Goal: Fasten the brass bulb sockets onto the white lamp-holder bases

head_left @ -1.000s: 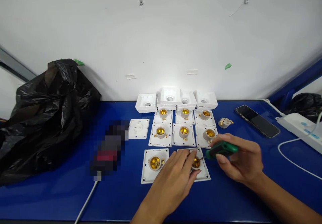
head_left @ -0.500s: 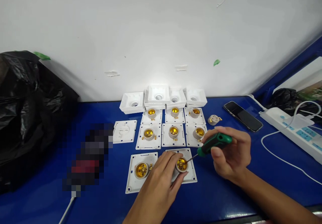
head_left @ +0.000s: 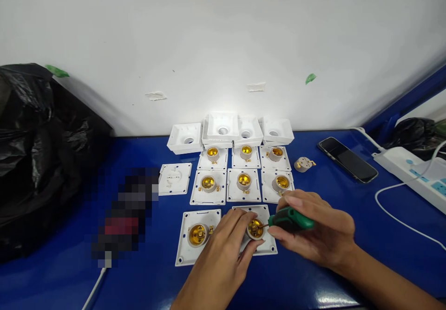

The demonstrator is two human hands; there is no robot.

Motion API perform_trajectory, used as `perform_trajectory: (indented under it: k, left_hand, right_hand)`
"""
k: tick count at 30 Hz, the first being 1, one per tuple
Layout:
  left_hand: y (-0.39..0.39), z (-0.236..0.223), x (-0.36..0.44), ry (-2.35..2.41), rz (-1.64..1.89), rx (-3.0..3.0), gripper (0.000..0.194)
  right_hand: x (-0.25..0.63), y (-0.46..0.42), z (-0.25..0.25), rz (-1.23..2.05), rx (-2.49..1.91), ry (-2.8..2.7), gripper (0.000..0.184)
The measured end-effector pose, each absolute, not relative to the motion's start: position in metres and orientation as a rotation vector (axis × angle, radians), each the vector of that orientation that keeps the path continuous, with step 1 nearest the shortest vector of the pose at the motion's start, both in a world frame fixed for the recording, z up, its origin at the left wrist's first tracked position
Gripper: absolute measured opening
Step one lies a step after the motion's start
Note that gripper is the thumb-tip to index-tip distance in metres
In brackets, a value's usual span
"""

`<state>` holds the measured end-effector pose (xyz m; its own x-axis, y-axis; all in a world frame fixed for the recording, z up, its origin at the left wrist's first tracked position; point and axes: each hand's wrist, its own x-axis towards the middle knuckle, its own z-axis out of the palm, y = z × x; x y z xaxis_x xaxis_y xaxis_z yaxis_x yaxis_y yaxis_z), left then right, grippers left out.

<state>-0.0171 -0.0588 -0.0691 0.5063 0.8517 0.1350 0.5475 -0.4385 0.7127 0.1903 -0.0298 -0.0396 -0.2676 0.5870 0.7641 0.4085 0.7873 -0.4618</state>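
Note:
My left hand is closed round the rim of a lamp socket, a pale ring with a brass-coloured inside. Beneath the socket lies a square white base plate with corner holes. In my right hand is a screwdriver with a green and black handle. Its shaft slants down leftward into the socket; the exact contact of the tip is too small to tell. Just left of my left hand, another socket sits on its own white plate.
Behind are several plates with sockets, a bare plate and white covers along the wall. A loose socket, phone and power strip lie right. A black bag and a blurred-out object occupy the left.
My right hand has lowered and come nearer the socket, its fingers now closed more tightly round the screwdriver, which lies flatter. My left hand still holds the socket. The view has shifted slightly.

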Motion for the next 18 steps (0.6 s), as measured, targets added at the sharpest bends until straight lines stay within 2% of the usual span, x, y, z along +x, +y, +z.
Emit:
perform_trajectory:
  k: [5, 11, 18]
  left_hand:
    - [-0.060, -0.069, -0.017, 1.177, 0.599, 2.126, 0.040]
    - [-0.063, -0.060, -0.015, 1.230, 0.549, 2.277, 0.042]
    - [-0.068, -0.047, -0.025, 1.382, 0.592, 2.321, 0.049]
  right_hand:
    - [0.197, -0.026, -0.044, 0.488, -0.694, -1.911, 0.069]
    - [0.195, -0.023, -0.058, 0.454, -0.671, -1.777, 0.065]
    - [0.182, -0.017, -0.042, 0.445, -0.830, -1.292, 0.035]
